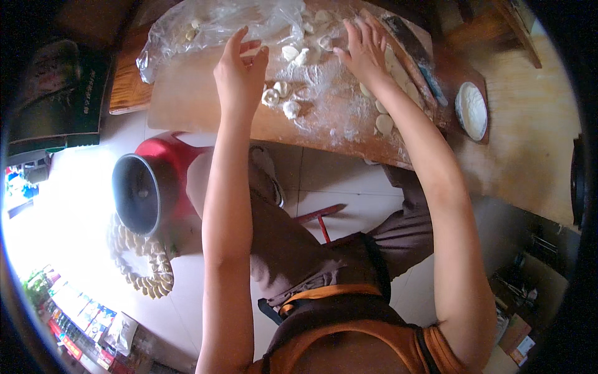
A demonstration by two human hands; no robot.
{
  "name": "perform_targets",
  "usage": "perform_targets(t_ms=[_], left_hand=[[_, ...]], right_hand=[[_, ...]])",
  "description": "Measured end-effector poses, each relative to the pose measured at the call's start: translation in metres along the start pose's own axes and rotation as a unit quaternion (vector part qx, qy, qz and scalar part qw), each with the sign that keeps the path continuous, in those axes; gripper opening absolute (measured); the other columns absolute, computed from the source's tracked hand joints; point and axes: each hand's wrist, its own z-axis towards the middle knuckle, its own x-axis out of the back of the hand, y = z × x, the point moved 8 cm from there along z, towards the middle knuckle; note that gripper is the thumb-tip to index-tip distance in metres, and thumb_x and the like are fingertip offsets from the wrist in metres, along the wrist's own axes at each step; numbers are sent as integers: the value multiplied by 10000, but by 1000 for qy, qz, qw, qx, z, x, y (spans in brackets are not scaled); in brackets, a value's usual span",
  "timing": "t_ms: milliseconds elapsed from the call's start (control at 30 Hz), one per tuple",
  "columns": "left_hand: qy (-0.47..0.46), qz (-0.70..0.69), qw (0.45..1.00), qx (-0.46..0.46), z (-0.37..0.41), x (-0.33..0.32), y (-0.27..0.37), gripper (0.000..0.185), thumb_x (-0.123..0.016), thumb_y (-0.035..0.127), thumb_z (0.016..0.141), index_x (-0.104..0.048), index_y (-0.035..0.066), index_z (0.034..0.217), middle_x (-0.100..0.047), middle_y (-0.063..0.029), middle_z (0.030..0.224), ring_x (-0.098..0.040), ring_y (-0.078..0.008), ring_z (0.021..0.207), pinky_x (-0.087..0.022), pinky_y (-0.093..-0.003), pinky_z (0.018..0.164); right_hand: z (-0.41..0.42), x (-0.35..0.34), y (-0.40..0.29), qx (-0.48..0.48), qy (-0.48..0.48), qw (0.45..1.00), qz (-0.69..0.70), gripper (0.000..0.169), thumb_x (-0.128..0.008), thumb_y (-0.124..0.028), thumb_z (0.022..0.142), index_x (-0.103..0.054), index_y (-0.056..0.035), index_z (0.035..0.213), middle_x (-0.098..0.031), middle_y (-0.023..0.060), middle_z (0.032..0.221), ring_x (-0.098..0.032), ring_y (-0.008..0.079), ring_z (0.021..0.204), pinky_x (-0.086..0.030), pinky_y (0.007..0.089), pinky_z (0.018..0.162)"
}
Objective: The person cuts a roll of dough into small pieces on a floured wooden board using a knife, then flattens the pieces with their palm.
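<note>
My left hand (240, 70) hovers over the left part of a floured wooden board (187, 93), fingers bent and apart, with nothing visible in it. Farther right, my right hand (366, 53) is spread, its thumb beside a small dough piece (325, 43); it appears to hold nothing. Between the hands sit two lumps of dough (289, 53). Nearer me are several small dough pieces (282, 89) and a flour-coated one (291, 110). Flat dough rounds (384, 124) lie by my right forearm, which partly hides a paler stretch of dough (396, 70).
Clear plastic sheeting (266, 21) covers the board's far left. A bowl of white flour (472, 112) stands at right on a wooden table (528, 154). Below the board's left edge is a red vessel with a grey interior (135, 196). Shaped dumplings (159, 276) ring a tray at lower left.
</note>
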Motion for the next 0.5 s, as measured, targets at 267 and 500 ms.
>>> perform_targets(t_ms=[267, 500], left_hand=[[5, 6, 1000, 15, 1, 2, -7, 430, -702, 154, 837, -594, 25, 1233, -721, -124, 985, -704, -194, 716, -543, -305, 666], [9, -12, 1000, 2, 4, 2, -17, 409, -703, 167, 836, -612, 33, 1211, -729, -109, 971, -722, -208, 771, -547, -308, 697]], right_hand=[[-3, -18, -33, 78, -101, 975, 184, 310, -594, -194, 920, -566, -54, 1195, -612, 111, 1149, -593, 281, 1073, -460, 405, 936], [-80, 11, -29, -116, -175, 928, 306, 117, -655, -69, 853, -641, 1, 945, -652, 119, 926, -657, 232, 778, -519, 340, 680]])
